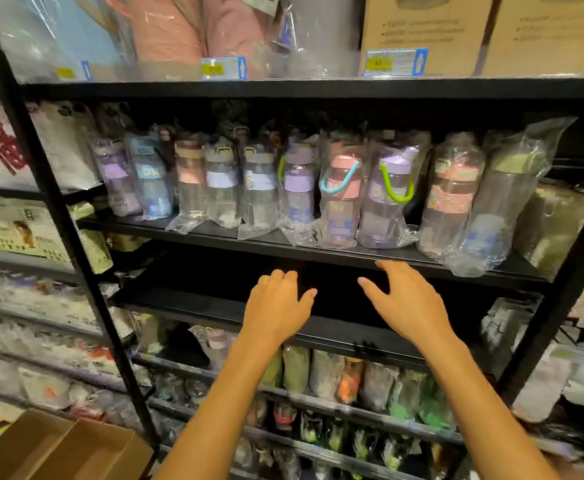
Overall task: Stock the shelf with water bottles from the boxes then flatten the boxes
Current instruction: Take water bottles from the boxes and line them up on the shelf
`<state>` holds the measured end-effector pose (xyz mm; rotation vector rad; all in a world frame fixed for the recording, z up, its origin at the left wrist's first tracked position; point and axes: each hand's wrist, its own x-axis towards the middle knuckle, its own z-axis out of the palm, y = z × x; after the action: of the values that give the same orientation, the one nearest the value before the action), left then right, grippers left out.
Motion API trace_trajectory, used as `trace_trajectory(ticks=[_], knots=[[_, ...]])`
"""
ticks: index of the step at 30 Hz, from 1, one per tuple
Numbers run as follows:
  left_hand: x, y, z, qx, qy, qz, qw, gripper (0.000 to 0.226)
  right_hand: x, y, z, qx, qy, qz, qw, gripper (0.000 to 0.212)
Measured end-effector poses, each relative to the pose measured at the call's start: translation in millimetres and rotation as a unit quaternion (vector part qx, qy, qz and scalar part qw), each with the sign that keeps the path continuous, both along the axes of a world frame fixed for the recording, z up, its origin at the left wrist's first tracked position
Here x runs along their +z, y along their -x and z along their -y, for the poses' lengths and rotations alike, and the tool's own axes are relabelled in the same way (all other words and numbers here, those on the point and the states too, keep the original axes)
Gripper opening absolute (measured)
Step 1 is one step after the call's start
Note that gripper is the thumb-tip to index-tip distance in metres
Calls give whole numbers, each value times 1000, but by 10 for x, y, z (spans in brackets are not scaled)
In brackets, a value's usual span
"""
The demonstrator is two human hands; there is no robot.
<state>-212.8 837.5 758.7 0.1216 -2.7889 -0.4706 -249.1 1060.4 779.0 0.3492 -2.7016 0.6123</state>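
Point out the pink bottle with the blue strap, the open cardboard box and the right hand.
pink bottle with the blue strap (341,188): head view, on its pink band.
open cardboard box (76,452): head view, on its inner flap.
right hand (410,299): head view, on its back.

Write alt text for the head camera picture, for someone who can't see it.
Two empty hands, left hand and right hand, reach toward a black shelf lined with plastic-wrapped water bottles. An open cardboard box sits at lower left; more wrapped goods fill the shelves below.
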Motion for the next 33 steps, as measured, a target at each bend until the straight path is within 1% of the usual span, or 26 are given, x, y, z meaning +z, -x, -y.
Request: trace_trajectory(ticks=[4, 8, 12, 15, 17, 19, 21, 25, 28, 33], knots=[[-7, -48, 522, 36, -9, -20, 999, 61, 13, 46, 607, 42, 37, -8, 998, 66], [51, 97, 909, 58, -22, -43, 997, 59, 60, 302, 1154, 58, 87, -6, 994, 67], [129, 470, 1207, 58, -70, -66, 994, 66, 107, 713, 1614, 49, 148, -14, 988, 71], [200, 873, 1358, 45, -123, -91, 987, 59, 148, 1055, 1885, 32, 202, -20, 979, 72], [257, 1172, 1425, 33, -157, -101, 982, 57, 162, 1274, 2036, 17, 241, -24, 970, 76], [315, 1460, 1468, 21, -183, -106, 977, 62, 152, 1482, 2159, -1, 269, -21, 963, 81], [358, 1716, 1489, 14, -201, -107, 974, 72, 142, 1673, 2253, -18, 287, -29, 957, 86], [398, 2111, 1521, 4, -216, -134, 967, 82, 87, 1937, 2350, -50, 327, -30, 943, 92], [425, 2299, 1530, 0, -246, -123, 961, 97, 65, 2046, 2385, -75, 356, -34, 931, 97], [418, 2520, 1583, 5, -289, -127, 949, 102, 104, 2204, 2453, -96, 375, -34, 921, 102]])
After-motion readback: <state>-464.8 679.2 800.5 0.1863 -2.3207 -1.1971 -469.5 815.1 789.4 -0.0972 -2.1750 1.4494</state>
